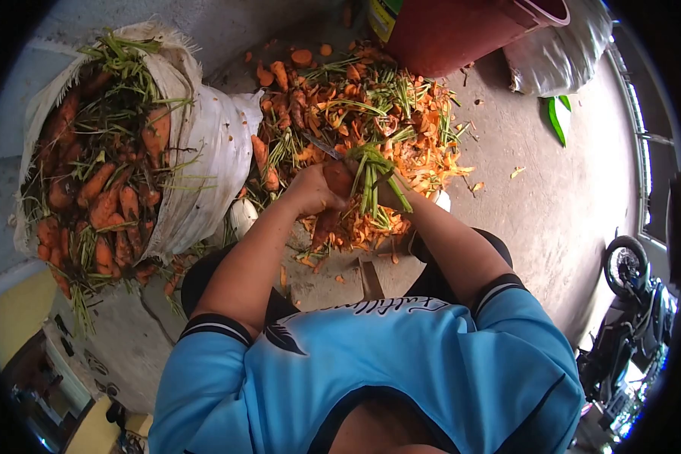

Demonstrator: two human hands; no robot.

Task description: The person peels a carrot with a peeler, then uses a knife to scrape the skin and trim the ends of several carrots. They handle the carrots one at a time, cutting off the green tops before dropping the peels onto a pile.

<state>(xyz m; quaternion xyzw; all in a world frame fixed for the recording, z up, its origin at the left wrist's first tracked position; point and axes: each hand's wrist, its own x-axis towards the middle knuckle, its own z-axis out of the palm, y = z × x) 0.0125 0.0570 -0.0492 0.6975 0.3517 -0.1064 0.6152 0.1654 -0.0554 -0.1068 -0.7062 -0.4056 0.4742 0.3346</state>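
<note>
My left hand [312, 193] is closed around a dirty orange carrot [339, 178] whose green tops [372, 175] hang over my right hand [392, 195]. A thin knife blade [321, 145] sticks out up and to the left from above the carrot, in line with my right hand, which appears to grip its handle under the greens. Both hands are held over a heap of orange peelings and cut green tops [371, 106] on the concrete floor.
A white sack [204, 151] full of unpeeled carrots with greens stands open at the left. A red plastic tub [461, 30] and a grey bag [560, 45] are at the top. A parked motorbike [628, 303] is at the right. Bare concrete lies right of the heap.
</note>
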